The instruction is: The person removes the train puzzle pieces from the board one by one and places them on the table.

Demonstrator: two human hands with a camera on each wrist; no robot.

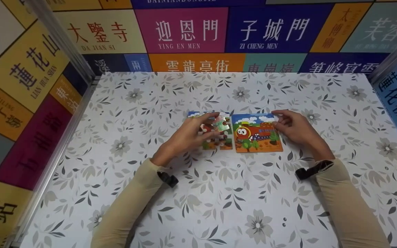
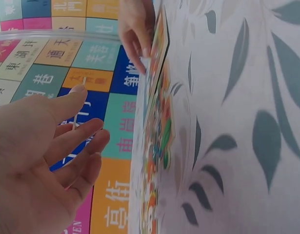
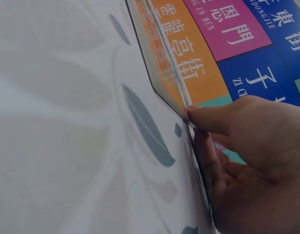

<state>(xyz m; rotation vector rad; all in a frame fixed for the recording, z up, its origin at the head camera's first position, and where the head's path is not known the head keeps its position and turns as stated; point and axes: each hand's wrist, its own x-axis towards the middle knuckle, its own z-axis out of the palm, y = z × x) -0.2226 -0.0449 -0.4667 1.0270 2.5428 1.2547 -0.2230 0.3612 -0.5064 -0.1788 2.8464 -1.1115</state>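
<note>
A jigsaw puzzle piece (image 1: 223,124), pale with glare, is pinched in my left hand (image 1: 193,132) above the left puzzle. In the left wrist view the piece (image 2: 75,119) shows edge-on between thumb and fingers. Under that hand lies a cartoon jigsaw puzzle (image 1: 226,143) with gaps along its lower edge, partly hidden by the fingers. Beside it, a square picture board (image 1: 257,134) shows a cartoon train with big eyes. My right hand (image 1: 293,126) grips this board near its upper right corner, thumb on the right edge, as the right wrist view also shows.
A white table (image 1: 215,206) printed with grey leaves and flowers lies under everything. Panels with coloured Chinese signs (image 1: 183,29) rise behind the table and on both sides. Dark wrist bands (image 1: 314,169) sit over the beige sleeves.
</note>
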